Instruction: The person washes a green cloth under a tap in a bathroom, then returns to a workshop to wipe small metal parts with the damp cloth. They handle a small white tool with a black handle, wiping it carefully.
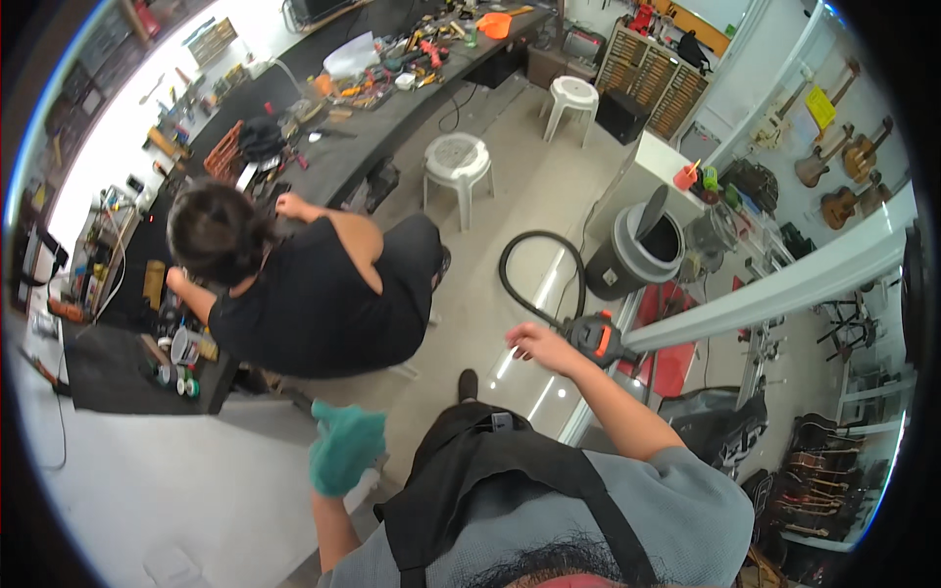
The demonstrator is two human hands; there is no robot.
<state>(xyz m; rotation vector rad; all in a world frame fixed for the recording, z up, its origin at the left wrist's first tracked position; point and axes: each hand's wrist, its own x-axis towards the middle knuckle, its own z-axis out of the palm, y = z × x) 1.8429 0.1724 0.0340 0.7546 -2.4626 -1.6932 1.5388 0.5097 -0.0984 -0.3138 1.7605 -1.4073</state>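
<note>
L hand [343, 456] – teal cover [355, 436], can't tell grip | R hand [534, 345] – part-spread, nr vac [594, 338]

vacuum cleaner [594, 336] right of right hand [535, 345]

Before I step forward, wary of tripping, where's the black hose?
In the head view, the black hose loops right of centre, just left of the grey-rimmed bin.

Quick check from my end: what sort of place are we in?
Probably a guitar workshop: guitars hang at the upper right, hand tools clutter the long dark workbench, and a cabinet of small drawers stands beyond.
</note>
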